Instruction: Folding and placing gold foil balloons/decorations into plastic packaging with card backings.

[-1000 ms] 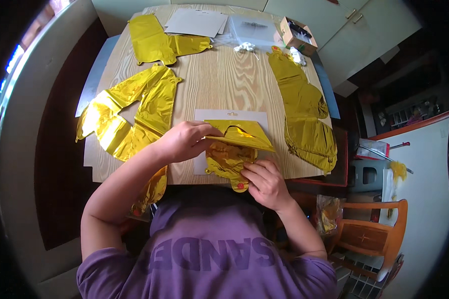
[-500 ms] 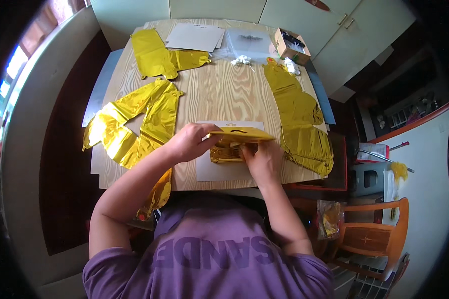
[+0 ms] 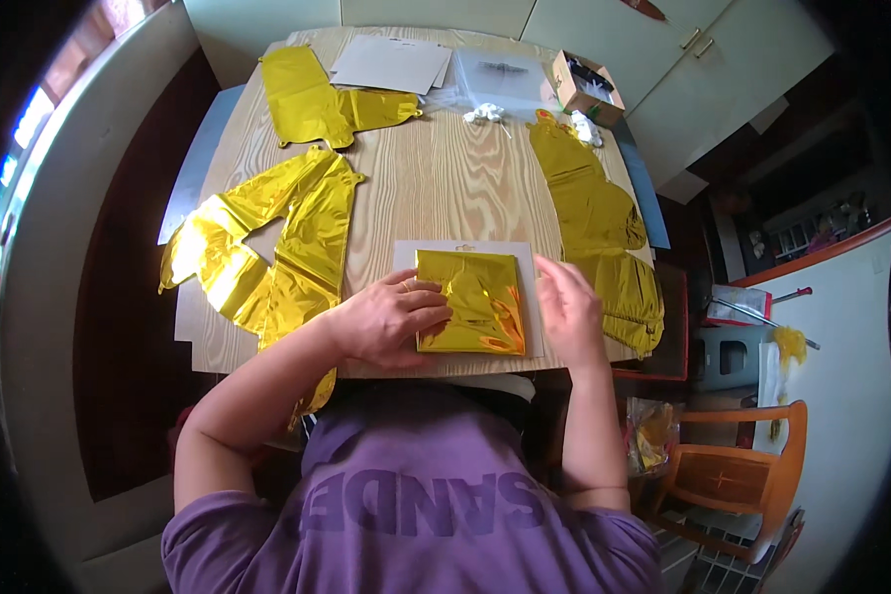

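Observation:
A gold foil balloon (image 3: 470,297), folded into a flat square, lies on a light card (image 3: 537,332) near the table's front edge. My left hand (image 3: 391,319) rests over the square's left edge, its fingers spread loosely on the foil. Just right of the card, my right hand (image 3: 571,315) is held with fingers stretched out and nothing in them. Unfolded on the left is another gold foil balloon (image 3: 312,247) with a hole in its middle. An angular gold foil balloon (image 3: 302,94) lies beyond it, and a long gold foil balloon (image 3: 589,203) runs down the right side.
At the far side are stacked light cards (image 3: 391,61), clear plastic bags (image 3: 500,79), and an open box (image 3: 589,89) with dark items. Crumpled white pieces (image 3: 485,114) lie before them. A wooden chair (image 3: 733,470) stands to the right, with a clear bag (image 3: 653,436) hanging near it.
The folded foil, earlier partly raised between both hands, now lies flat on the card. My right hand has come out from it to the right; my left hand has moved lower along its left edge.

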The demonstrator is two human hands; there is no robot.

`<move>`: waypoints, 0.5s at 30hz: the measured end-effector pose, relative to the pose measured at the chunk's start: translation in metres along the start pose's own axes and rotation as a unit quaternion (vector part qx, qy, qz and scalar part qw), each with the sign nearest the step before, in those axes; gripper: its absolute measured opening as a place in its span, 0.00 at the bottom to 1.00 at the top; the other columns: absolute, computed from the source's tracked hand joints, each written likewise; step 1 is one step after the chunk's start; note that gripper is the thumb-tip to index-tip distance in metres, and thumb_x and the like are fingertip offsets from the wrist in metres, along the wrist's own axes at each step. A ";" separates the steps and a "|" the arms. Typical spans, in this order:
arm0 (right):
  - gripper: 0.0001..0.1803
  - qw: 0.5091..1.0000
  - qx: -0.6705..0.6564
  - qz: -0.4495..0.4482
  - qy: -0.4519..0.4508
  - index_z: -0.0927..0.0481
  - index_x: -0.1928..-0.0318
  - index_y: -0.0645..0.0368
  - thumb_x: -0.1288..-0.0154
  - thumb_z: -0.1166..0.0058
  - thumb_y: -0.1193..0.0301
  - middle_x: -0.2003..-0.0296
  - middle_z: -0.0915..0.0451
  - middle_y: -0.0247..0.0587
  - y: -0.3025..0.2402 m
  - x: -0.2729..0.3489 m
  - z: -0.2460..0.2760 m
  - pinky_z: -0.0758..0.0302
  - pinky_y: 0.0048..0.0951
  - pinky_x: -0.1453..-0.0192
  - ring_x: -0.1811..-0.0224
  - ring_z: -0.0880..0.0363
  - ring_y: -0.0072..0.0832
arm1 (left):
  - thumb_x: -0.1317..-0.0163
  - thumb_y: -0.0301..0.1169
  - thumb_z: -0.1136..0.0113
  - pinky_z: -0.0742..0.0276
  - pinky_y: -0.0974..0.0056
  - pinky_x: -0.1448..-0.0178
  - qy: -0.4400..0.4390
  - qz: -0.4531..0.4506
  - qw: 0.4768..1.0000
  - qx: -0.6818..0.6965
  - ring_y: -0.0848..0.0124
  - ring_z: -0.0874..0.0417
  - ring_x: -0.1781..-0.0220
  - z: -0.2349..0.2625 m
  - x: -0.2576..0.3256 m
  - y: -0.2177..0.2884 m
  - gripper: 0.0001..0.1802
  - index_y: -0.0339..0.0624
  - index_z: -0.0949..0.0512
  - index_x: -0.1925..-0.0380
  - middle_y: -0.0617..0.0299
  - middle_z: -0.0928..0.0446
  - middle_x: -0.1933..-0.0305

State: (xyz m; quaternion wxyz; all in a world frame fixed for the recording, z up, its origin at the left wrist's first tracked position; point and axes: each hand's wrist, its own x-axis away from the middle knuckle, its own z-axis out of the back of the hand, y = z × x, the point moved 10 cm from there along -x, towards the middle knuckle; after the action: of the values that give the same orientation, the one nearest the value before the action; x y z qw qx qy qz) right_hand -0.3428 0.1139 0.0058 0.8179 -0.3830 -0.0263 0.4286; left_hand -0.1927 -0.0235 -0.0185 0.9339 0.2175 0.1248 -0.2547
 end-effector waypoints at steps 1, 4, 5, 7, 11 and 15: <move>0.23 0.998 0.049 0.033 -0.019 0.26 0.35 0.61 0.24 0.49 0.64 0.42 0.22 0.55 -0.008 -0.003 -0.011 0.25 0.45 0.38 0.41 0.22 0.49 | 0.43 0.51 0.30 0.31 0.45 0.29 -0.017 0.006 1.000 0.017 0.50 0.23 0.35 0.007 -0.002 0.004 0.37 0.37 0.24 0.40 0.48 0.22 0.40; 0.35 0.981 0.135 0.035 -0.137 0.35 0.29 0.66 0.24 0.51 0.53 0.26 0.40 0.57 -0.004 -0.007 -0.063 0.54 0.52 0.19 0.22 0.45 0.51 | 0.42 0.62 0.35 0.36 0.44 0.27 0.002 0.041 0.996 0.076 0.46 0.30 0.30 0.018 0.005 -0.009 0.47 0.35 0.29 0.34 0.43 0.29 0.33; 0.36 0.975 0.160 0.044 -0.145 0.36 0.28 0.65 0.24 0.52 0.52 0.25 0.41 0.57 -0.003 -0.006 -0.071 0.56 0.53 0.18 0.22 0.47 0.51 | 0.41 0.63 0.37 0.37 0.44 0.27 0.019 0.068 0.996 0.047 0.45 0.31 0.29 0.020 0.006 -0.016 0.48 0.36 0.31 0.33 0.42 0.30 0.32; 0.38 0.962 0.211 0.065 -0.161 0.39 0.26 0.64 0.25 0.53 0.50 0.24 0.44 0.56 0.000 -0.006 -0.089 0.60 0.56 0.18 0.20 0.49 0.51 | 0.38 0.64 0.40 0.39 0.43 0.26 0.057 0.122 0.991 -0.012 0.44 0.33 0.28 0.022 0.005 -0.030 0.48 0.36 0.33 0.31 0.41 0.34 0.29; 0.41 0.960 0.208 0.069 -0.174 0.45 0.23 0.63 0.24 0.56 0.48 0.21 0.50 0.55 0.005 -0.006 -0.097 0.65 0.59 0.18 0.18 0.56 0.50 | 0.34 0.67 0.49 0.52 0.42 0.19 0.035 0.188 0.975 -0.110 0.43 0.45 0.20 -0.005 -0.004 -0.035 0.53 0.30 0.42 0.27 0.38 0.44 0.22; 0.43 0.959 0.220 0.056 -0.168 0.49 0.22 0.63 0.24 0.59 0.46 0.20 0.53 0.55 0.008 0.001 -0.099 0.66 0.60 0.18 0.17 0.58 0.50 | 0.34 0.70 0.56 0.59 0.43 0.17 -0.023 0.217 0.965 -0.145 0.42 0.50 0.18 -0.028 0.005 -0.042 0.56 0.25 0.44 0.27 0.34 0.48 0.21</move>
State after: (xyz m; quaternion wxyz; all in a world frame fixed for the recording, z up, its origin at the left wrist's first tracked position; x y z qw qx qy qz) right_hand -0.3106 0.0572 -0.0696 0.8405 -0.1170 -0.0474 0.5269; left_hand -0.2140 -0.0452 -0.0591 0.9910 0.0956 0.0885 -0.0299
